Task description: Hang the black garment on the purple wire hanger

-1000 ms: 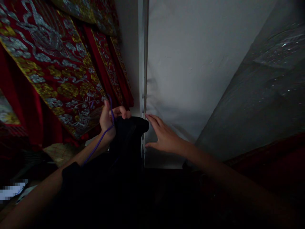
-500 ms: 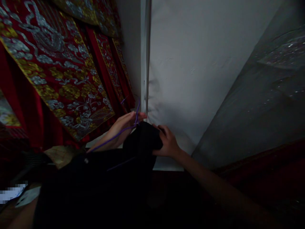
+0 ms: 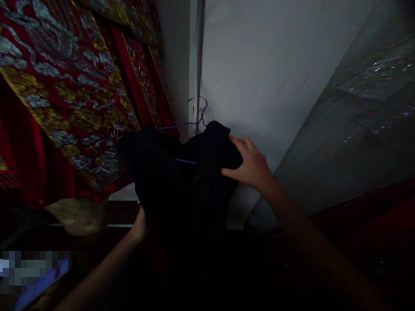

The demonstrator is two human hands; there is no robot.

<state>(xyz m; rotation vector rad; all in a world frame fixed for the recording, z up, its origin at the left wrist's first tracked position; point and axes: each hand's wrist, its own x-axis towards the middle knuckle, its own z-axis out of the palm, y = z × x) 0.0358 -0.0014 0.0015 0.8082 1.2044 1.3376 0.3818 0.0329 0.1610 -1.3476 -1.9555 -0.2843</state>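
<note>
A dark collared garment [image 3: 181, 194], perhaps a shirt or jacket, hangs on a purple hanger [image 3: 203, 113] in the middle of the view. The hanger's hook points up, and its lower bar shows through the neck opening. My right hand [image 3: 249, 164] grips the garment's right shoulder, thumb in front and fingers along the top. Lower down at the left side, my left hand [image 3: 140, 224] touches the garment; the cloth hides its fingers.
Red embroidered hangings [image 3: 81, 99] with silver and gold patterns fill the left. Behind the garment stands a pale wall [image 3: 259, 65] with a narrow upright strip [image 3: 195, 52]. Clear plastic sheeting [image 3: 350, 129] covers the right side. A checked cloth [image 3: 79, 216] lies at lower left.
The garment and hanger have risen and spread out, with the collar now facing me. My left hand has left the hanger and moved down to the garment's left side. My right hand shifted up and right.
</note>
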